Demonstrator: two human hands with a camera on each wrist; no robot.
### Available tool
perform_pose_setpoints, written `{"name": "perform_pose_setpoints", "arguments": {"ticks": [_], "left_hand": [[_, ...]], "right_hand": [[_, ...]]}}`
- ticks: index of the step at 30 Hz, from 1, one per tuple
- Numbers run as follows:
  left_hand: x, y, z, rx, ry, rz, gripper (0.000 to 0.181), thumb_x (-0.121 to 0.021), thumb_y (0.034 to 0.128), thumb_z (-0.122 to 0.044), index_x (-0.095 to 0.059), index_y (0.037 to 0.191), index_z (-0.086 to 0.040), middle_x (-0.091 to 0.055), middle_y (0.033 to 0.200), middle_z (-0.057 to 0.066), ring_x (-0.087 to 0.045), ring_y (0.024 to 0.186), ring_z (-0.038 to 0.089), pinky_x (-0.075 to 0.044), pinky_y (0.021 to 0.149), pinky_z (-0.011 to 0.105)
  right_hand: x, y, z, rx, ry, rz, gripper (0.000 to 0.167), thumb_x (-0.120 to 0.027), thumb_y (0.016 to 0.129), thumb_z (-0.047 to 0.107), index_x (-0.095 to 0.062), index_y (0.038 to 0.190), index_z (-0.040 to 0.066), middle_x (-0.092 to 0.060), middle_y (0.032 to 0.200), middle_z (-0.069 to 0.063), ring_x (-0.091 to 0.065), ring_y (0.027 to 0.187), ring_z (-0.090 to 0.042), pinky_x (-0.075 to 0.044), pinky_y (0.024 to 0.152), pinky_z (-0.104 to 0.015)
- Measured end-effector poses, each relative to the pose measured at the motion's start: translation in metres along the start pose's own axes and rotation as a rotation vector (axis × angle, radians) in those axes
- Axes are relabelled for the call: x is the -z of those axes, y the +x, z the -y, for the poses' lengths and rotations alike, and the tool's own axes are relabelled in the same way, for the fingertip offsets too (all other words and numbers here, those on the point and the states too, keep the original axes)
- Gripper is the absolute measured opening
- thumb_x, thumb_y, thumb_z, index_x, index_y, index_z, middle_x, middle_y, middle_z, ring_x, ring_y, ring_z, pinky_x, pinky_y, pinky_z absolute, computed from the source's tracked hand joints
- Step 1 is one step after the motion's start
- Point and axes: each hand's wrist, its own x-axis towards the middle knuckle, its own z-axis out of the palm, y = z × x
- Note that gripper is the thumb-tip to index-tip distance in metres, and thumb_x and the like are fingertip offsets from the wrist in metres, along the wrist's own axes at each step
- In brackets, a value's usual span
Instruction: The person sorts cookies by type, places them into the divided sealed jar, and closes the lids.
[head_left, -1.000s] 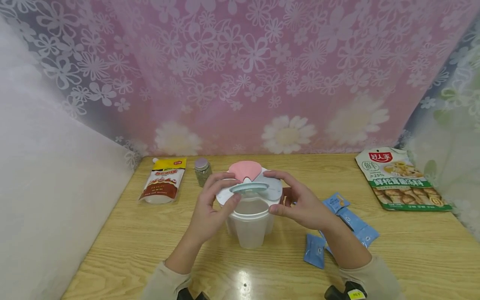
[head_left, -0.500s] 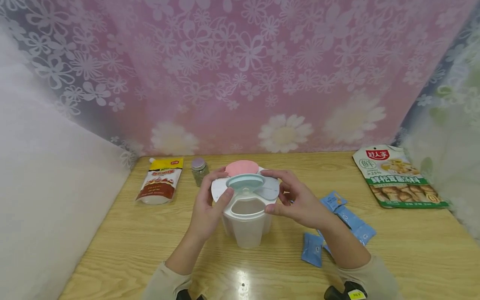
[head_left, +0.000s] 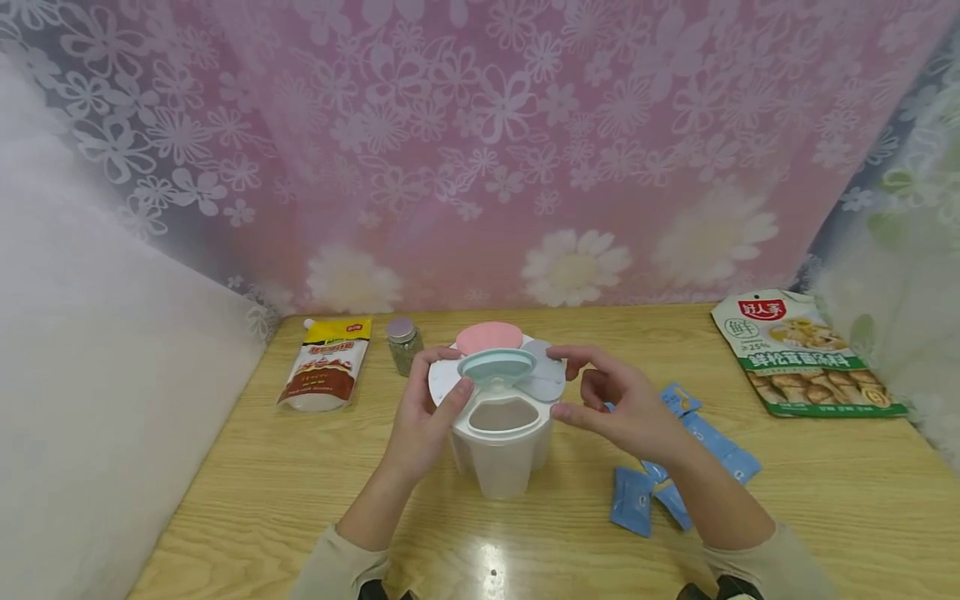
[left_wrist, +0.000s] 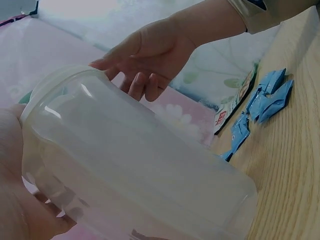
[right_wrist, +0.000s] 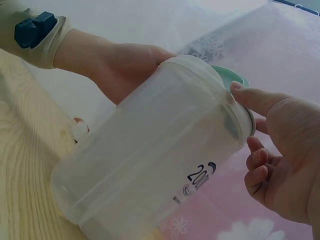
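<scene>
A translucent white storage container (head_left: 504, 467) stands in front of me, its white lid divided under several coloured flaps. The pale green flap (head_left: 495, 365) is raised above an uncovered opening at the near side. Pink (head_left: 489, 337) and grey (head_left: 542, 379) flaps lie flat. My left hand (head_left: 423, 421) grips the container's left side, thumb on the lid. At the right edge of the lid, my right hand (head_left: 611, 408) holds the rim with thumb and index finger, the other fingers curled. In the right wrist view the container's side (right_wrist: 150, 150) bears printed marks.
Behind on the left are a brown-and-yellow spouted pouch (head_left: 326, 364) and a small jar (head_left: 405, 346) with a purple cap. Several blue sachets (head_left: 632, 500) lie to the right, partly behind the right forearm. A green-and-white food pouch (head_left: 806, 354) lies at the far right.
The green flap has tilted further up, showing more of the opening. My right hand has shifted slightly right, toward the lid's edge. The left hand keeps its hold.
</scene>
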Motion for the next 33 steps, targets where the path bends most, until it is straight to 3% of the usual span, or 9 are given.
{"name": "perform_pose_setpoints", "arguments": {"ticks": [4, 7, 15, 21, 29, 33], "left_hand": [[0.001, 0.0, 0.0, -0.019, 0.009, 0.012, 0.037, -0.053, 0.0988, -0.007, -0.038, 0.132, -0.001, -0.049, 0.125, 0.001, -0.057, 0.106, 0.012, -0.055, 0.085, 0.026], [0.002, 0.0, 0.0, -0.039, 0.011, 0.018, 0.037, -0.054, 0.099, -0.007, -0.038, 0.131, -0.001, -0.048, 0.127, 0.001, -0.057, 0.106, 0.012, -0.055, 0.085, 0.026], [0.002, 0.001, 0.002, -0.061, 0.023, 0.012, 0.037, -0.055, 0.0986, -0.008, -0.039, 0.13, 0.0, -0.047, 0.129, 0.0, -0.057, 0.108, 0.012, -0.054, 0.087, 0.026], [0.0, 0.0, 0.004, -0.06, 0.023, 0.004, 0.036, -0.056, 0.0984, -0.009, -0.039, 0.129, 0.0, -0.048, 0.129, 0.0, -0.058, 0.107, 0.013, -0.054, 0.087, 0.027], [-0.003, 0.0, 0.004, -0.038, 0.046, -0.013, 0.036, -0.055, 0.0982, -0.009, -0.04, 0.13, -0.002, -0.049, 0.13, 0.005, -0.058, 0.107, 0.013, -0.054, 0.087, 0.027], [-0.001, 0.0, 0.004, -0.039, 0.056, -0.016, 0.036, -0.055, 0.0984, -0.01, -0.04, 0.13, -0.003, -0.049, 0.131, 0.009, -0.058, 0.106, 0.013, -0.054, 0.086, 0.027]], "right_hand": [[0.008, -0.005, -0.005, 0.044, 0.084, 0.008, 0.057, -0.068, 0.088, -0.007, -0.05, 0.141, 0.004, -0.05, 0.103, -0.002, -0.037, 0.058, -0.015, -0.035, 0.045, -0.031], [0.016, -0.008, -0.009, 0.059, 0.118, 0.066, 0.054, -0.064, 0.089, -0.01, -0.048, 0.14, -0.001, -0.05, 0.101, -0.002, -0.039, 0.06, -0.016, -0.036, 0.046, -0.032], [0.036, -0.02, -0.018, -0.047, 0.032, 0.211, 0.052, -0.068, 0.089, -0.005, -0.053, 0.138, 0.006, -0.054, 0.099, -0.005, -0.042, 0.059, -0.017, -0.042, 0.049, -0.031], [0.05, -0.033, -0.038, 0.019, 0.045, 0.365, 0.062, -0.071, 0.084, -0.01, -0.05, 0.142, 0.0, -0.053, 0.093, -0.001, -0.035, 0.056, -0.019, -0.041, 0.051, -0.031], [0.079, -0.046, -0.072, 0.056, 0.097, 0.558, 0.067, -0.071, 0.08, -0.015, -0.048, 0.142, -0.004, -0.046, 0.078, -0.008, -0.036, 0.057, -0.019, -0.047, 0.058, -0.032], [0.083, -0.048, -0.078, -0.028, 0.102, 0.575, 0.062, -0.073, 0.081, -0.011, -0.052, 0.139, -0.005, -0.042, 0.07, -0.011, -0.035, 0.056, -0.021, -0.047, 0.06, -0.033]]}}
